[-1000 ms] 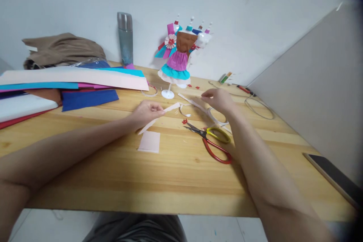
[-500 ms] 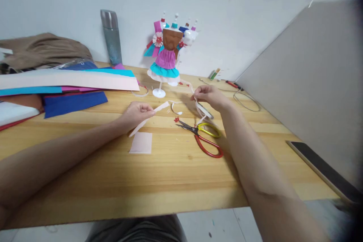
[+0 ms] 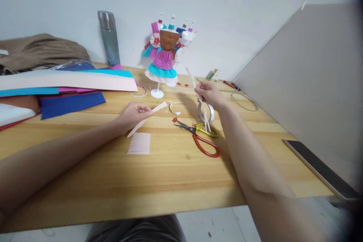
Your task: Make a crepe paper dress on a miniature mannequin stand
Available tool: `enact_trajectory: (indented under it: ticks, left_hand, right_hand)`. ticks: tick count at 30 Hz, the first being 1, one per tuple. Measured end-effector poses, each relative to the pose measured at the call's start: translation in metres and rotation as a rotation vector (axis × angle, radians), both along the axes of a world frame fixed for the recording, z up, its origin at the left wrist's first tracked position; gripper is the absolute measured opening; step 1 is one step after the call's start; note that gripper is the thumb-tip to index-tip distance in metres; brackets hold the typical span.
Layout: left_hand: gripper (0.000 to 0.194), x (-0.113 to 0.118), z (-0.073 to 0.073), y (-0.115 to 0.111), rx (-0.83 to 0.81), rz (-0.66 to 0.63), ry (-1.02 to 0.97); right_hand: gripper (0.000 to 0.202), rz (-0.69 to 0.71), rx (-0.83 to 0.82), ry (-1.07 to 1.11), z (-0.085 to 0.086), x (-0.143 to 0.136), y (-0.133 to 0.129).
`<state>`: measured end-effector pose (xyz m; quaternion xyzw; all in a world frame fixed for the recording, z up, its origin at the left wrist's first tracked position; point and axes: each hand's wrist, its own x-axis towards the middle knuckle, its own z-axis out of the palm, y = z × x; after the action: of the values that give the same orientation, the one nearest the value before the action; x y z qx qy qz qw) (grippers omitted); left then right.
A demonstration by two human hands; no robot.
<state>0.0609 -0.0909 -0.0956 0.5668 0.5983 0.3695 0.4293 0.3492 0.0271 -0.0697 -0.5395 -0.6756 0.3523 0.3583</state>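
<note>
My left hand point(image 3: 135, 114) is closed, pinching a pale pink paper strip point(image 3: 159, 108) between thumb and fingers. Below it a pale pink paper square point(image 3: 139, 143) lies flat on the table. Further right, my right hand point(image 3: 210, 92) is closed on a crinkled whitish paper strip point(image 3: 191, 76), whose upper end sticks up past the fingers. Under that hand a white roll of tape point(image 3: 211, 112) stands tilted, with pale strip ends hanging in front. Open-bladed scissors point(image 3: 194, 131) with one yellow and one red handle lie between the hands, beside a small red paper cutout point(image 3: 174, 120).
Small dress stands point(image 3: 157, 93) with a brown, pink and turquoise paper dress point(image 3: 163, 60) stand near the wall. Coloured paper sheets point(image 3: 73, 103) and a flask point(image 3: 109, 39) are at left. A phone point(image 3: 320, 168) lies right, by a grey partition point(image 3: 317, 68).
The strip in my right hand has swung up above the fingers, and the tape roll beneath has tipped up from lying nearly flat. My left hand stays almost still with its strip.
</note>
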Motion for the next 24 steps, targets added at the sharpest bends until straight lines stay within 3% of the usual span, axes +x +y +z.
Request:
enact_trajectory:
  ticks: [8,15,22,24]
  left_hand:
    - [0.016,-0.001,-0.002,0.001,0.027,-0.049,-0.048]
    - [0.017,0.002,0.002,0.0,-0.008,-0.016,-0.039]
    - [0.018,-0.001,-0.005,0.002,-0.004,-0.033,-0.056]
    - [0.02,-0.003,-0.007,0.003,0.007,-0.037,-0.052]
  right_hand:
    - [0.017,0.061,-0.022,-0.268,0.002,-0.014,-0.008]
    - [0.018,0.127,-0.118,-0.319,-0.007,-0.01,-0.002]
    - [0.005,0.26,-0.098,-0.604,-0.006,0.003,0.002]
    - [0.016,0.298,-0.1,-0.724,-0.005,0.007,0.004]
